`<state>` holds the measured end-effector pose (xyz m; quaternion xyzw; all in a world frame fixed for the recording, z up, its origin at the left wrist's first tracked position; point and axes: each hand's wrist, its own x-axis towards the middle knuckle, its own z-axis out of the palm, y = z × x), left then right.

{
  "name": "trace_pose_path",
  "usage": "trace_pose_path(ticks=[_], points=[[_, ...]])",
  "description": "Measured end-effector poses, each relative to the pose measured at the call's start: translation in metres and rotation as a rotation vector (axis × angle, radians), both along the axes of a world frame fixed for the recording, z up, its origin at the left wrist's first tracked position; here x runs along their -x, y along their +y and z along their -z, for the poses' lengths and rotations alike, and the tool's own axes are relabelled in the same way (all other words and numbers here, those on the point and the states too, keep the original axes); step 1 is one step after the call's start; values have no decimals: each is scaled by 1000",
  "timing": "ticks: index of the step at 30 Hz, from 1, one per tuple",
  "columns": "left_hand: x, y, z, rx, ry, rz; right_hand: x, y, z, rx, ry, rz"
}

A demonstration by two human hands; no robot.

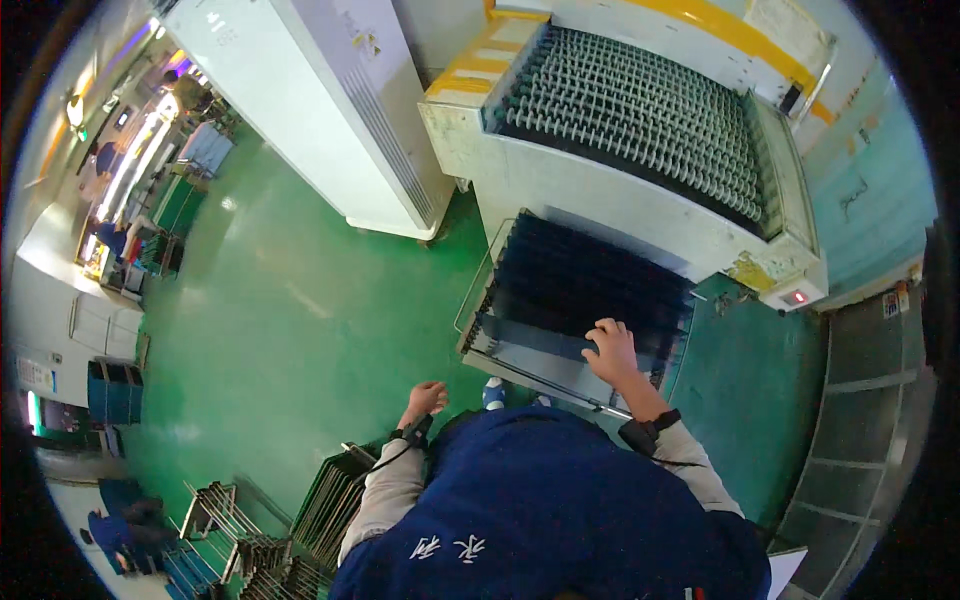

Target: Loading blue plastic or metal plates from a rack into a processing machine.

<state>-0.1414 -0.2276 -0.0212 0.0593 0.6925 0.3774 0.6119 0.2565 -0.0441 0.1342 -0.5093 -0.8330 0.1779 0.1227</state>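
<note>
In front of me on the floor stands a wire-framed rack (462,318) packed with upright dark flat panels (575,262). My right hand (612,352) is at the rack's near side, its fingers curled over the upper edge of the nearest dark panel (525,338), with the thumb on the side toward me. Below that panel, a paler grey surface shows inside the rack. My left hand (428,400) hangs low beside my body, fingers curled in, with nothing visible in it. Both wrists carry black straps.
Behind the rack is a pale machine (600,195) with rows of rollers (640,115) on top. A tall white cabinet (330,110) stands left of it. Metal racks (325,505) are at lower left. A grey-framed panel (850,420) borders the right. People work at far left.
</note>
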Motion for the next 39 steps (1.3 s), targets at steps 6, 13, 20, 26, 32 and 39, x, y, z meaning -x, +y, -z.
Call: trace_pose_path(ticks=[6,13,20,26,32,39], points=[[-4,2,-17,33,62,111,5,-5,-1,-69,45,-16],[26,-25,18,-5,-265,-30,17,9,5,-27,-73,-17],[26,-37,84,-72,-84,216,5,26,41,66,-324,-105],[14,-22,32,-4,252,200,-1,31,71,74,-353,-32],[26,-34,45,-1,346,196,-5,30,76,47,-293,-42],[34,-31,39,-11,404,220,-1,30,71,15,-424,-27]])
